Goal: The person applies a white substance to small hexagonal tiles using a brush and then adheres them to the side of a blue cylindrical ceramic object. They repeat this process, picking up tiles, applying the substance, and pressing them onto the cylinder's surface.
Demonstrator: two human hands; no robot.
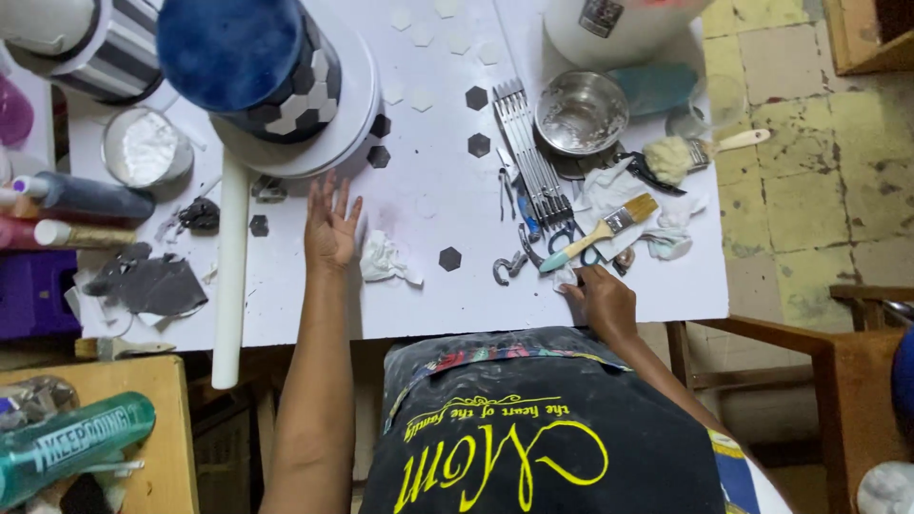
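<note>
My left hand (pixel 330 224) lies flat and open on the white table (pixel 457 305), fingers spread, just below a round white stand (pixel 328 143) carrying a blue-topped cylinder with black and white hexagon tiles (pixel 252 62). A crumpled white cloth (pixel 386 259) sits just right of that hand. My right hand (pixel 600 300) rests near the table's front edge, fingers curled on something small and white beside a light-blue-handled paintbrush (pixel 600 231); what it grips is unclear. Loose black hexagon tiles (pixel 449 258) lie between the hands.
A metal bowl (pixel 581 111), folded metal rule (pixel 530 152), scissors and rags crowd the right side. A jar of white powder (pixel 145 148), paint bottles (pixel 81 198) and dark scraps (pixel 148 284) lie left. A white tube (pixel 230 276) hangs over the front edge. Wooden furniture stands at right.
</note>
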